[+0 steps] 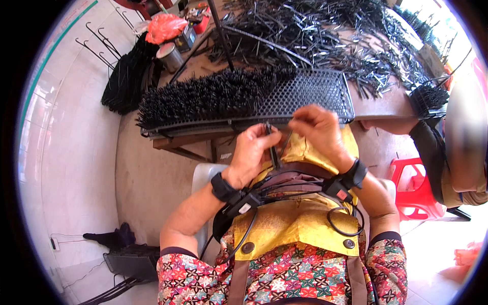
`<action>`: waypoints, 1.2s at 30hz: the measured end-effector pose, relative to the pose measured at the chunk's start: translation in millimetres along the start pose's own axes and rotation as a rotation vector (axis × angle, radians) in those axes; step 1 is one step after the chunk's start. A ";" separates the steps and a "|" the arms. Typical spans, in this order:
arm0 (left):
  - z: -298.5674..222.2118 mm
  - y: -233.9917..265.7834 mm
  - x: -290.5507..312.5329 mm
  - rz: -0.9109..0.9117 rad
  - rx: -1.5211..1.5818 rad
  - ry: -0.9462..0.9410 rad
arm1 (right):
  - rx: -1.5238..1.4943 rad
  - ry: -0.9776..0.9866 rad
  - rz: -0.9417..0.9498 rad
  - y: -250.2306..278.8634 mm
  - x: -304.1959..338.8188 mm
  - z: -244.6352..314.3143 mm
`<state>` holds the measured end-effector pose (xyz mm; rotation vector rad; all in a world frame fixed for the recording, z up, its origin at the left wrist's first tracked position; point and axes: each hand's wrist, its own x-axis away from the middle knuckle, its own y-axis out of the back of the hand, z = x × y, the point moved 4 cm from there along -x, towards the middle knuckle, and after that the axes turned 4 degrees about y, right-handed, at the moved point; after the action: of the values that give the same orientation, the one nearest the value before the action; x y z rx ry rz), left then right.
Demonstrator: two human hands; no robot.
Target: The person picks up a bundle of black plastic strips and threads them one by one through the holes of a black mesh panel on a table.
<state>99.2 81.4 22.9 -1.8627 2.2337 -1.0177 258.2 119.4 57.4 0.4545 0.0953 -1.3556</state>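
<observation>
My left hand [250,152] pinches a few black strips [273,152] that hang down in front of my lap, thumb and fingers closed on them. Just to its right, my right hand [321,133] is curled, fingertips together and slightly blurred; a thin dark strip seems to run down from them, though its grip is partly hidden. Beyond both hands lies a long black perforated rack [312,94]. Upright black strips [203,96] crowd its left and middle part like bristles, while bare holes show at its right end. Neither hand visibly touches the rack.
Loose black strips [325,35] are heaped over the table behind the rack. A metal can [169,57] and an orange plastic bag [165,28] stand back left, near a bristly black bundle [129,76]. At right are a red stool [414,190] and another person's arm [391,125].
</observation>
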 end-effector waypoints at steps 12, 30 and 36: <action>23.3 -18.5 -23.5 0.101 0.302 0.224 | 0.172 0.300 -0.436 52.2 -77.1 -17.2; 17.4 -1.3 -30.5 0.034 0.344 0.178 | 0.840 0.677 0.188 -8.5 -109.0 -14.6; 16.7 2.4 -29.4 0.013 0.324 0.126 | 0.448 0.261 0.231 -2.6 -76.5 -4.3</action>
<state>112.4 100.5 -1.9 -1.6857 1.9886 -1.4316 239.5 190.9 77.7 0.9897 -0.0482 -1.0812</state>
